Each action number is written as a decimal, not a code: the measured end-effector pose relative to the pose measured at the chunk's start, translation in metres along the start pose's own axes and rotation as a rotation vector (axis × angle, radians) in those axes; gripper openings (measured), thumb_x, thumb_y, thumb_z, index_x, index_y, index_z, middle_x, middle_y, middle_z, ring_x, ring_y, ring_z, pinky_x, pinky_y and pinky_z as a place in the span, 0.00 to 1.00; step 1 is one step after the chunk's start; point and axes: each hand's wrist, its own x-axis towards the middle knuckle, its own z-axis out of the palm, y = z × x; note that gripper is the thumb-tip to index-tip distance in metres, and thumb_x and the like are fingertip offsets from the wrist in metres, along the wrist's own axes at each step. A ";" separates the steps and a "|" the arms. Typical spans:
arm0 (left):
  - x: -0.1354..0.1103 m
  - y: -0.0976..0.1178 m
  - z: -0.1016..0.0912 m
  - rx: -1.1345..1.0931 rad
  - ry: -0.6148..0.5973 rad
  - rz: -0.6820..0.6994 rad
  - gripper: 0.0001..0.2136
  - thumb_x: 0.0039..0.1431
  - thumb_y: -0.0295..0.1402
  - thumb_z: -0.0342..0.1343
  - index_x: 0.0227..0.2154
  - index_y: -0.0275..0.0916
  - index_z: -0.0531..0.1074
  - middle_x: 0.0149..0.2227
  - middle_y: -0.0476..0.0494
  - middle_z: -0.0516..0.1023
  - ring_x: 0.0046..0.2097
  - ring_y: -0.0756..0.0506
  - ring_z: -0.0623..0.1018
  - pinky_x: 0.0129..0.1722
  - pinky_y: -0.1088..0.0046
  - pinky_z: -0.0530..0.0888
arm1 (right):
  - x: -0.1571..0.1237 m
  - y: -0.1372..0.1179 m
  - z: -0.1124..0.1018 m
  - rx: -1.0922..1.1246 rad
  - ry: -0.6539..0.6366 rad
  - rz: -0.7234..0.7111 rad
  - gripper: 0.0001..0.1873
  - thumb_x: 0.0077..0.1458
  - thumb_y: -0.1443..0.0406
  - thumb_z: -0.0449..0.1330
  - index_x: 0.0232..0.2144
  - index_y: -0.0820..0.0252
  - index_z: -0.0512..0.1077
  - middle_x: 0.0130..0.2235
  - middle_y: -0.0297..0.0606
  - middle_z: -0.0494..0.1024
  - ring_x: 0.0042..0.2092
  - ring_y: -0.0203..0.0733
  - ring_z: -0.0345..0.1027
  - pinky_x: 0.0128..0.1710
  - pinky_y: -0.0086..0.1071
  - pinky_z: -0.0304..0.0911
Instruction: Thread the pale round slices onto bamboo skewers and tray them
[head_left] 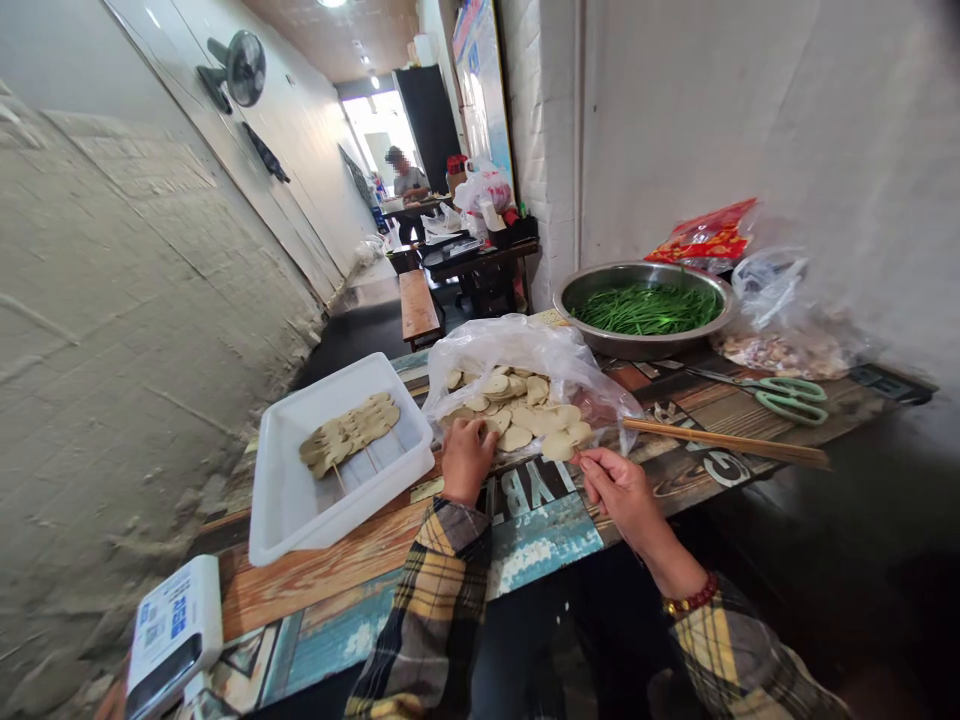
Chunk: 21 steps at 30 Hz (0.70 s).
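My right hand is closed in a pinch on a skewer, most of which the fingers hide. Several pale beige round slices are threaded on it beyond my fingertips. With bent fingers, my left hand touches the near left side of a pile of similar slices; whether a slice is between its fingers is hidden. The pile lies in an opened clear plastic bag. In a white plastic tub on the left rest threaded slices, their thin sticks pointing towards me and to the right.
A bundle of bare wooden skewers crosses the table's right edge. Green-handled scissors lie behind it. Farther back are a steel bowl of green stalks and a filled plastic bag. A white device stands front left. A person sits far off.
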 end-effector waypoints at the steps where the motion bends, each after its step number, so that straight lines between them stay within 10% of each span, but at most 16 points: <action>1: -0.001 0.000 0.000 0.036 -0.019 0.006 0.08 0.55 0.35 0.56 0.35 0.38 0.76 0.38 0.38 0.73 0.42 0.39 0.72 0.45 0.62 0.66 | 0.000 0.000 0.000 -0.009 -0.003 -0.005 0.19 0.57 0.52 0.57 0.36 0.64 0.73 0.15 0.25 0.63 0.16 0.29 0.51 0.15 0.23 0.47; 21: 0.007 0.003 0.002 -0.706 0.020 -0.252 0.06 0.42 0.31 0.62 0.26 0.37 0.75 0.24 0.48 0.75 0.27 0.49 0.71 0.28 0.75 0.65 | -0.001 -0.002 -0.001 -0.137 -0.114 -0.051 0.19 0.58 0.53 0.55 0.35 0.63 0.75 0.15 0.26 0.64 0.16 0.30 0.53 0.16 0.24 0.50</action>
